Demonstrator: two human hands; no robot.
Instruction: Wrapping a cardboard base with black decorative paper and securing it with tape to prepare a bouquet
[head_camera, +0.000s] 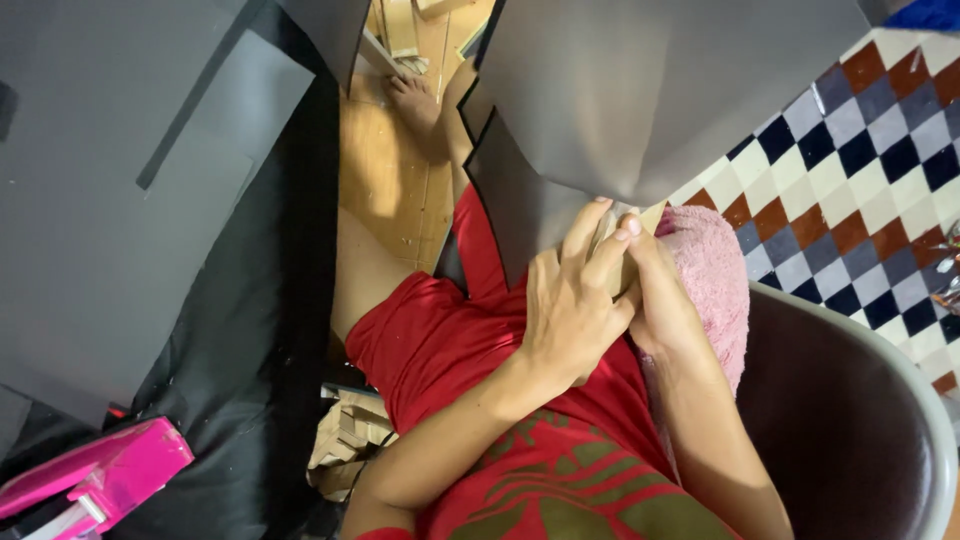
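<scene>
I sit with a large dark grey sheet resting across my lap, over my red shorts. My left hand presses its fingers against the sheet's lower edge, gripping it together with a small tan piece behind it. My right hand lies right beside, fingers curled on the same edge and tan piece. A smaller dark sheet hangs below the big one. A pink towel lies under my right hand.
More grey sheets lie stacked on the left over black material. A pink tape dispenser sits at the lower left. A brown chair seat is at the right, on checkered tiles. Wooden floor and cardboard scraps show between.
</scene>
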